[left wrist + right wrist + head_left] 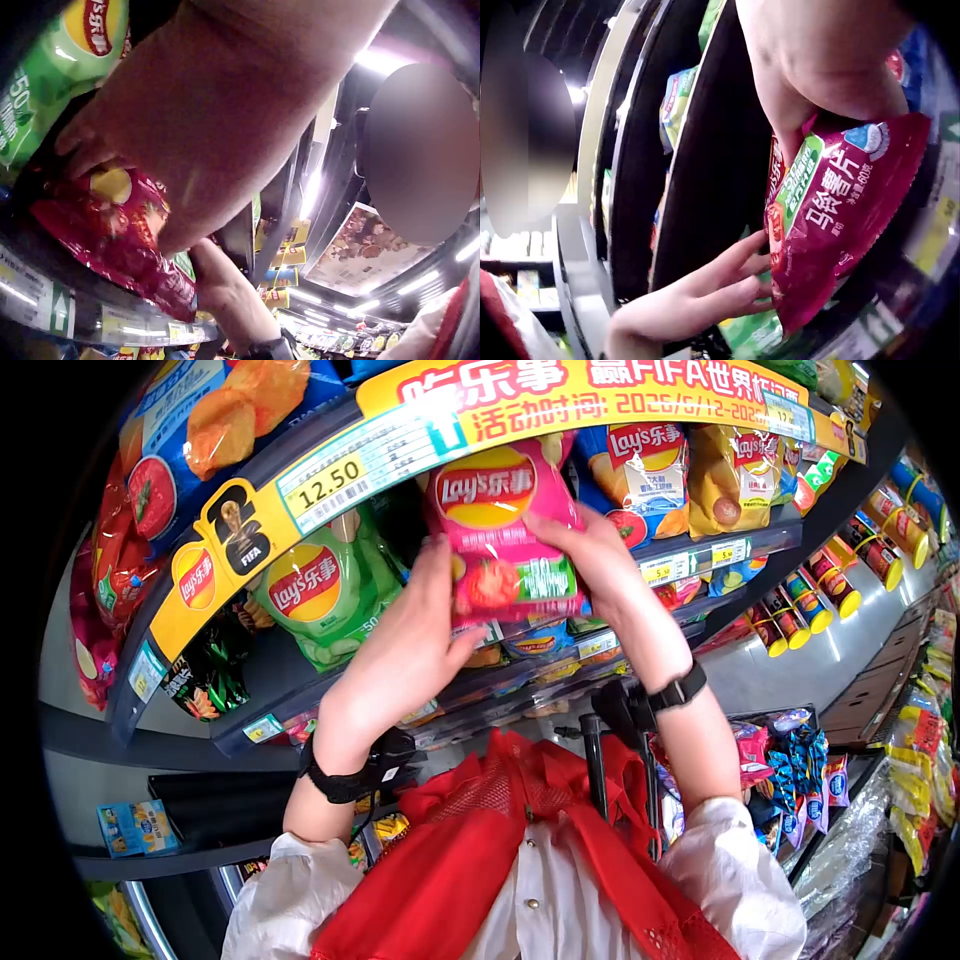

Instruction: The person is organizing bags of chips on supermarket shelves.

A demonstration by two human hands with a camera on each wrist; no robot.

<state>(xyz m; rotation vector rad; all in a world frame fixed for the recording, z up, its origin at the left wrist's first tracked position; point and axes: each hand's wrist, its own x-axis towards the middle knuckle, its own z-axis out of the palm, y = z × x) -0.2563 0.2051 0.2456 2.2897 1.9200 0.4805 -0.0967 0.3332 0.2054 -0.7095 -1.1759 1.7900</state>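
Note:
A pink Lay's potato chip bag is upright at the shelf, between both hands. My right hand grips its right side, thumb across the front and fingers hidden behind; the right wrist view shows this hand over the bag's edge. On the other side, my left hand lies with extended fingers along the bag's left edge, its thumb apart below. In the right wrist view the left fingers touch the bag's edge. A green Lay's bag stands on the shelf left of the left hand.
Blue and yellow chip bags stand to the right on the same shelf. A curved yellow promotional strip with price labels runs above the hands. Lower shelves hold more bags. A black handle stands before the body.

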